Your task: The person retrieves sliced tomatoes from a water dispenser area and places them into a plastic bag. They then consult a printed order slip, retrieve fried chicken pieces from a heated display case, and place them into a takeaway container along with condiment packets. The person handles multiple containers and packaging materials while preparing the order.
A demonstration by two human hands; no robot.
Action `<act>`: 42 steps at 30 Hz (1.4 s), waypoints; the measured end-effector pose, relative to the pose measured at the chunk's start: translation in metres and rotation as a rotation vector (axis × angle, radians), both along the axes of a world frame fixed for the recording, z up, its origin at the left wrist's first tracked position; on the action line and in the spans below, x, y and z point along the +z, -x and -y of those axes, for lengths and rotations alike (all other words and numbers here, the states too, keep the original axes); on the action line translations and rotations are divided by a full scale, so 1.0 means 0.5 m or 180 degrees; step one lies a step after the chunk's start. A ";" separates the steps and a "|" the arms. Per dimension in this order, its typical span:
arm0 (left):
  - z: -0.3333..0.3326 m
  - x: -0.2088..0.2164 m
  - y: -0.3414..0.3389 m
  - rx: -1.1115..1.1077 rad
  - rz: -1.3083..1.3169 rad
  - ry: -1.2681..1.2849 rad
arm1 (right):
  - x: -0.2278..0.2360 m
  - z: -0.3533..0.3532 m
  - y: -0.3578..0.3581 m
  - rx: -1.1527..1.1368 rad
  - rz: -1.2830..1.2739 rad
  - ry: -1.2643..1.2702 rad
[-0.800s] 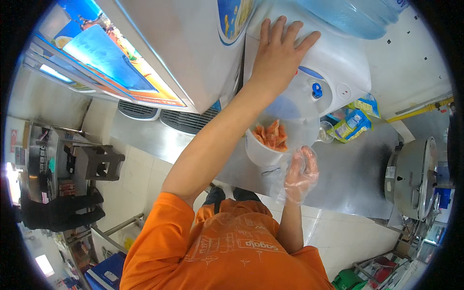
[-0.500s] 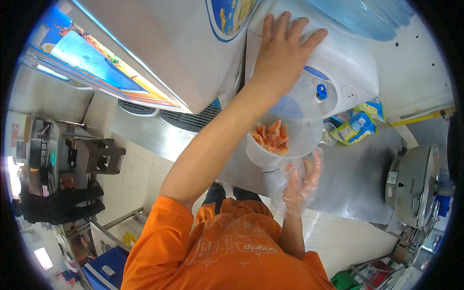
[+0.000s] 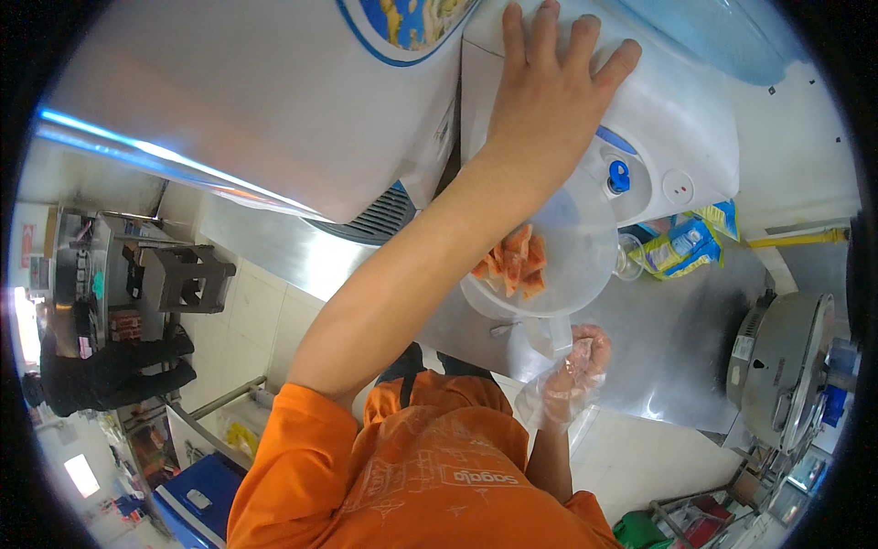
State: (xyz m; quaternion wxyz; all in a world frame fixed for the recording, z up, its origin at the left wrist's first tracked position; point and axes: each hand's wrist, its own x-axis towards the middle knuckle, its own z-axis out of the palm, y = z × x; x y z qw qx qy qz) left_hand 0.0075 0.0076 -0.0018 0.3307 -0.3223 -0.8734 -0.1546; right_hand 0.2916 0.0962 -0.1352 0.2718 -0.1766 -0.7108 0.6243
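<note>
Orange cloth marks the nearest thing, the person's shirt (image 3: 439, 467). Just beyond it, the right hand (image 3: 576, 368) wears a clear plastic glove, its fingers curled narrow beside the handle (image 3: 549, 337) of a translucent jug (image 3: 585, 261); I cannot tell whether they close on it. The jug is ahead and left of that hand, over a metal counter (image 3: 654, 343), with orange-brown pieces (image 3: 521, 263) inside. Farther off, the bare left hand (image 3: 558, 96) lies, fingers spread wide, on a white dispenser (image 3: 681, 119). Right of it are a blue tap (image 3: 619, 177) and yellow-and-blue pouches (image 3: 681, 247).
</note>
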 end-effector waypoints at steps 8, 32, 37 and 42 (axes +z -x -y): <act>-0.009 0.016 -0.012 -0.0163 0.0082 -0.0273 | -0.060 -0.068 -0.065 -0.0661 0.0549 -0.0678; -0.531 -0.733 -0.983 -0.2940 0.4302 0.3572 | -0.396 -0.358 -1.273 -0.3244 0.3842 0.0405; -0.495 -0.891 -0.971 -0.0468 0.5534 0.3139 | -0.326 -0.778 -1.407 -0.3552 0.3123 0.0388; -0.607 -0.923 -1.103 0.0503 0.6239 0.2408 | -0.235 -1.350 -1.390 -0.2930 0.2773 -0.0346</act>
